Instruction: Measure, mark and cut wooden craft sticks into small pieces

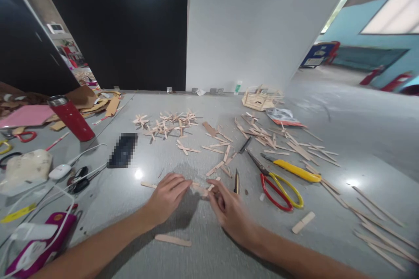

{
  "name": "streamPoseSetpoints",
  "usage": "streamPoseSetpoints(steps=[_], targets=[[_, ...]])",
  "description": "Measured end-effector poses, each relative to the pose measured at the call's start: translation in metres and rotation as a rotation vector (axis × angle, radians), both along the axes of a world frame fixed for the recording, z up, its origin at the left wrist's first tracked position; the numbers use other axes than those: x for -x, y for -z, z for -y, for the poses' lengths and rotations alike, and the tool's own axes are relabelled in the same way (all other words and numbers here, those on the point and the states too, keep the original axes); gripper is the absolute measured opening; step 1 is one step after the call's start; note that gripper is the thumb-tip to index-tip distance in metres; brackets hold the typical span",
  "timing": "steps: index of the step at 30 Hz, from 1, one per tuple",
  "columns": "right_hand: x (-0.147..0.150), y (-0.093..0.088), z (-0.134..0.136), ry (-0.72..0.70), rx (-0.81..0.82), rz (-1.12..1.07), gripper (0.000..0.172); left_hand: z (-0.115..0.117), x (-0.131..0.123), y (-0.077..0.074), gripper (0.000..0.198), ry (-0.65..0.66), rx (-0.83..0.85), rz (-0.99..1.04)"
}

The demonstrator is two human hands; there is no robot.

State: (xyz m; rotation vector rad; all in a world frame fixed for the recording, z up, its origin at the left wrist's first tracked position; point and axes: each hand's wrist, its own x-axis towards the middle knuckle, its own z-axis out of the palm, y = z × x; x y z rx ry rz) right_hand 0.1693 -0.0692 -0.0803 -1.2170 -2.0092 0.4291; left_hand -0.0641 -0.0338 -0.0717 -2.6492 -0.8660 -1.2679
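My left hand (pixel 169 194) is closed, its fingertips pressed together over a wooden craft stick (pixel 149 185) low on the tabletop; more wood shows on the right of the fingers. My right hand (pixel 231 211) pinches a short piece of craft stick (pixel 211 187) between thumb and forefinger, close to the wood by my left fingertips. Whether the pieces touch is too blurred to tell. A loose craft stick (pixel 173 240) lies nearer me, between the forearms. Just right of my right hand is a dark narrow blade-like tool (pixel 236 182).
Scissors (pixel 278 187) and a yellow-handled cutter (pixel 296 170) lie right. Joined stick pieces (pixel 173 123) stand farther back, with a wooden model (pixel 260 99) beyond. A phone (pixel 123 150), red bottle (pixel 73 120) and purple power strip (pixel 46 244) with cables occupy the left.
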Motion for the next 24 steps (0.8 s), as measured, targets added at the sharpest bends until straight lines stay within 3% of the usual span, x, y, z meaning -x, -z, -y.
streamPoseSetpoints(steps=[9,14,19,22,24], targets=[[-0.022,0.001,-0.030,0.164,-0.014,0.263,0.029,0.000,0.000,0.004,0.021,0.003,0.020,-0.032],[-0.058,-0.025,-0.060,0.275,0.000,0.482,0.034,0.011,0.001,-0.007,0.021,-0.005,0.191,-0.110],[-0.105,-0.053,-0.116,0.377,0.075,0.738,0.035,0.026,-0.005,-0.020,0.016,-0.083,0.217,-0.543],[-0.121,-0.053,-0.143,0.365,0.134,0.821,0.031,0.035,-0.005,-0.024,0.012,-0.077,0.231,-0.660],[-0.126,-0.050,-0.152,0.340,0.155,0.829,0.038,0.042,-0.003,-0.023,0.023,-0.064,0.247,-0.660]])
